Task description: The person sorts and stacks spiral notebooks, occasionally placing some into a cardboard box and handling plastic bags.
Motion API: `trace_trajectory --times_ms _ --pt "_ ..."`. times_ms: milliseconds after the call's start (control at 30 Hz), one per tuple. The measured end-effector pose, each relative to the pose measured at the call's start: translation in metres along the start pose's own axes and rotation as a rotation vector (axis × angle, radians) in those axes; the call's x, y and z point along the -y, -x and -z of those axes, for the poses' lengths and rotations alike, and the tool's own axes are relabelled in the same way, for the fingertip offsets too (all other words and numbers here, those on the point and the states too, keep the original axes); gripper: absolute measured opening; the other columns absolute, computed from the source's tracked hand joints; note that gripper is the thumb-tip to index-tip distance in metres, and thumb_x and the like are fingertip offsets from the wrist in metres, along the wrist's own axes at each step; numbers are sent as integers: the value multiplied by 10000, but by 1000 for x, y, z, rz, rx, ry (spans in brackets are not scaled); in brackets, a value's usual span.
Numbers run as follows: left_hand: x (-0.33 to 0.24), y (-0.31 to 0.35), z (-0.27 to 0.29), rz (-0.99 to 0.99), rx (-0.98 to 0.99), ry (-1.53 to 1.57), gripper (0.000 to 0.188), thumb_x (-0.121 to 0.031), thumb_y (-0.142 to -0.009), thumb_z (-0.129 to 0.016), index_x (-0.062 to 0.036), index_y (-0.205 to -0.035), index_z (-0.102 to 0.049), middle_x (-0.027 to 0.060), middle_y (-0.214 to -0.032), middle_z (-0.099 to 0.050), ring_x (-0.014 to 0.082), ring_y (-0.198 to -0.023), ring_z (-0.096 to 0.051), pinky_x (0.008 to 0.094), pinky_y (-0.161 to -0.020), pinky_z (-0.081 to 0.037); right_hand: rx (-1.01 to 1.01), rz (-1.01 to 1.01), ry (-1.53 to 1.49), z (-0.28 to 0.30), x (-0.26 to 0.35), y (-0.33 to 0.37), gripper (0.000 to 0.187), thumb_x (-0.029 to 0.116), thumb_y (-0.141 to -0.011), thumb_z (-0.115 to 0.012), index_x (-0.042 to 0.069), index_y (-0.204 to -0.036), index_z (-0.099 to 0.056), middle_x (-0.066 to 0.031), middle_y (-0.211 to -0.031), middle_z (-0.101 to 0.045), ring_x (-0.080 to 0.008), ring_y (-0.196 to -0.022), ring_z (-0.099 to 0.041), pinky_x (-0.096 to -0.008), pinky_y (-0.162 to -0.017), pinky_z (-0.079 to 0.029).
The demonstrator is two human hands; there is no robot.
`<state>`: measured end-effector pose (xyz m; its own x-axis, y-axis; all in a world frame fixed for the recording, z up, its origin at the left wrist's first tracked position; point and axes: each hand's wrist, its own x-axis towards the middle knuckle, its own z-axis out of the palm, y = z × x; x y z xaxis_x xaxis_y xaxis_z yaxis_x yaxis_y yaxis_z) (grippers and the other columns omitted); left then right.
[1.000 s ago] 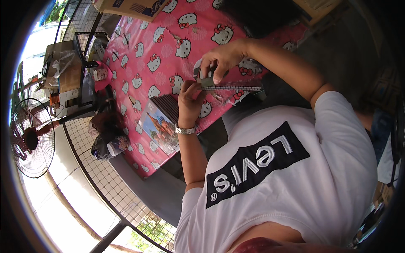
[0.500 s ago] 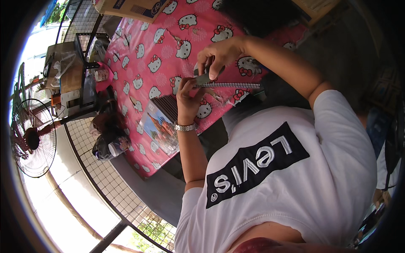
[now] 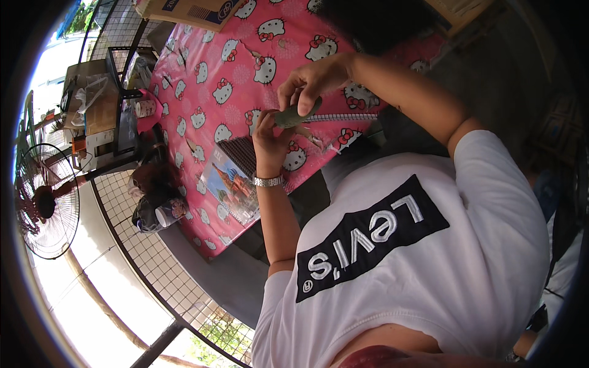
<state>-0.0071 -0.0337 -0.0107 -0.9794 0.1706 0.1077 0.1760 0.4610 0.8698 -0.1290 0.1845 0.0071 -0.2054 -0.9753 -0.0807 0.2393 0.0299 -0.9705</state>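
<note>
Dark green object (image 3: 296,116) held between both hands over the pink bench (image 3: 210,105). The left hand (image 3: 270,140) grasps its left end; the right hand (image 3: 314,78) grasps it from above. A spiral-edged notebook (image 3: 343,117) lies just beside, rightward.

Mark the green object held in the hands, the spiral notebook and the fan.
Green object (image 3: 291,117): head view, visible middle of its body.
Spiral notebook (image 3: 232,184): head view, picture on its front cover.
Fan (image 3: 44,202): head view, dark hub at its centre.
</note>
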Motion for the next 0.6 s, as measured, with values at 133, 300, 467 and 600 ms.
trace_trajectory --times_ms 133,300,467,600 --pt "1 2 2 28 -14 62 325 108 -760 -699 13 -1064 -630 62 -1041 -613 153 -928 -629 276 -768 -528 -13 25 -15 1 -2 -4 413 216 -755 -725 11 -1107 -655 -21 -921 -634 -119 -879 -592 -280 -796 -472" --pt "4 2 6 80 -47 -6 279 82 -794 -687 8 -1059 -644 46 -965 -648 129 -858 -640 257 -757 -521 -134 -152 601 33 -34 -18 422 314 -742 -777 24 -1040 -704 -98 -1091 -612 -223 -1001 -601 -313 -845 -479" --pt "-12 9 1 187 -185 -12 220 46 -814 -676 48 -1034 -665 47 -895 -674 105 -809 -637 241 -704 -517 -810 191 1126 64 -89 31 361 294 -790 -766 49 -1048 -702 -119 -1162 -605 -278 -1040 -606 -354 -858 -497" --pt "-12 40 1 267 -400 185 177 0 -884 -644 51 -1053 -664 52 -903 -681 91 -755 -630 240 -663 -516 -1167 406 950 30 -95 81 207 229 -892 -662 92 -1042 -704 -131 -1105 -623 -286 -974 -632 -372 -844 -515"
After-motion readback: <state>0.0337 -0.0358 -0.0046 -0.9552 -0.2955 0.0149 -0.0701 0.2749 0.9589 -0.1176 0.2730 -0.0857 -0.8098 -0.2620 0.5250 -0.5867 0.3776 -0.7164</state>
